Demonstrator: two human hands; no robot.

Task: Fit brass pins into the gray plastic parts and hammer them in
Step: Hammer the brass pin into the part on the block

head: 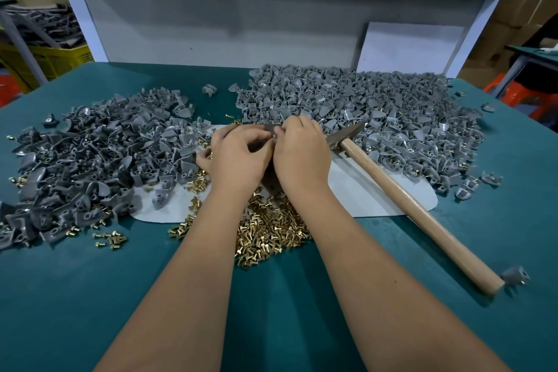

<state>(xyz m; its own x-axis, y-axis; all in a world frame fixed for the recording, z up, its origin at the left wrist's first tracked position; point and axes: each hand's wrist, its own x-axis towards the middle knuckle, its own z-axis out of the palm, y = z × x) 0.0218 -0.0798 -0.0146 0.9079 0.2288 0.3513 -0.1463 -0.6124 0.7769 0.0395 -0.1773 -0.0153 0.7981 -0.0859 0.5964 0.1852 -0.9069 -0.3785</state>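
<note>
My left hand [238,154] and my right hand [302,151] meet at the middle of the table, fingers curled together around a small gray plastic part [269,130] with a brass pin between the fingertips. A heap of loose brass pins [271,229] lies under and behind my wrists. A hammer [416,208] with a wooden handle lies to the right, its metal head beside my right hand. Neither hand touches it.
A large pile of gray parts [90,157] covers the left, a bigger pile [377,109] the back right. A white mat [377,199] lies on the green tabletop [90,296]. One gray part [514,276] sits by the hammer handle's end.
</note>
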